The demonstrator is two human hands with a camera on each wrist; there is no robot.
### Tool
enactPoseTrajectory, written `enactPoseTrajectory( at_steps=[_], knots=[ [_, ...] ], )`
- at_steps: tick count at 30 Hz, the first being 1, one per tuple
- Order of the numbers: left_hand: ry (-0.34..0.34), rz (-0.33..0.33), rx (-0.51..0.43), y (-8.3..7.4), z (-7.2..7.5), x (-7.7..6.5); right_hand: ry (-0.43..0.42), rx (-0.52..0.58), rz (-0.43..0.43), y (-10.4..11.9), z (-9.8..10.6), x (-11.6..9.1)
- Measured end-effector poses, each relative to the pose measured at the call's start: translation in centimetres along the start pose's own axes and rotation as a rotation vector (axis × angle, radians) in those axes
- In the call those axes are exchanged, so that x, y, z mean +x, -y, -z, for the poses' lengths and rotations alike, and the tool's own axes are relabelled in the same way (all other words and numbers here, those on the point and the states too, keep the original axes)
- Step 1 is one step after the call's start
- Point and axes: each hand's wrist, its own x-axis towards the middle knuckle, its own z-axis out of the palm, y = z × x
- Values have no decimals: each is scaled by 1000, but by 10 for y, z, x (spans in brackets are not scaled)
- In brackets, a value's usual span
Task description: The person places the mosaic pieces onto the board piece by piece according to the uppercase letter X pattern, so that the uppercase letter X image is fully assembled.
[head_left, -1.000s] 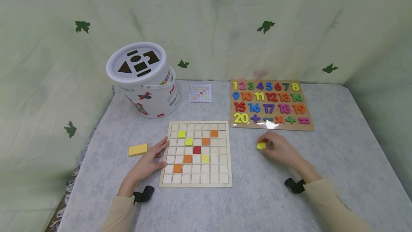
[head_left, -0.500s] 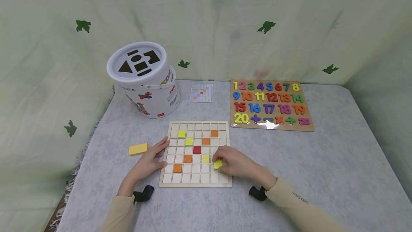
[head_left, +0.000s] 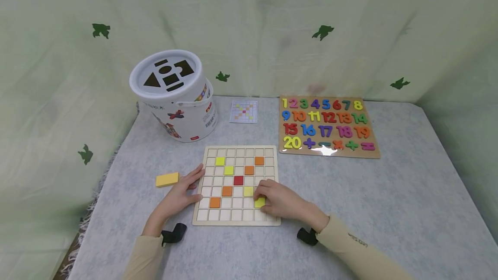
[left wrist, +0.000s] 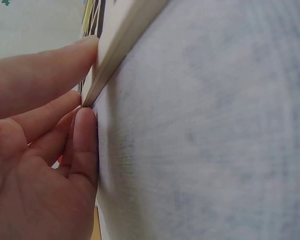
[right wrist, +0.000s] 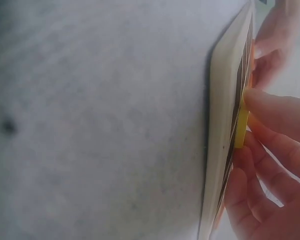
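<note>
My right hand (head_left: 281,199) pinches a yellow square tile (head_left: 260,202) between thumb and fingers at the lower right of the wooden grid board (head_left: 236,223). In the right wrist view the yellow tile (right wrist: 241,129) sits right at the board's surface, thumb on one side and fingertips on the other. Diagonally up and left of it lies a paler yellow tile (head_left: 248,191), then a red tile (head_left: 238,180). Several yellow and orange tiles form crossing diagonals. My left hand (head_left: 180,198) rests against the board's left edge with fingers spread; in the left wrist view its thumb touches the rim (left wrist: 110,55).
A yellow block (head_left: 167,179) lies left of my left hand. Behind the board are a white bucket (head_left: 183,120) with a shape-cutout lid and a card (head_left: 244,112) showing a coloured grid pattern. A number puzzle board (head_left: 329,150) lies at the back right.
My right hand has come left from the table beside the board with the yellow tile, then slightly further left and down onto the grid. My left hand has stayed at the board's edge.
</note>
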Motion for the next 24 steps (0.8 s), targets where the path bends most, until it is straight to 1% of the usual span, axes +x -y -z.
enactPoseTrajectory(
  at_steps=[4,9,12,15,18,21,24],
  knots=[
    [2,0,-1,0,0,0,-17,22,-3,-4,3,-4],
    [6,-3,1,0,1,1,-43,99,-68,-9,11,-11],
    [6,3,0,1,1,1,-33,124,-74,-11,13,-13],
    [4,10,-2,1,2,1,-15,107,-37,-11,11,-11],
    [5,14,-8,1,2,1,-14,62,-11,-9,8,-8],
    [5,12,-16,1,2,1,-22,16,6,-5,6,-5],
    [4,12,-19,1,1,1,-24,-1,5,-3,5,-3]
  ],
)
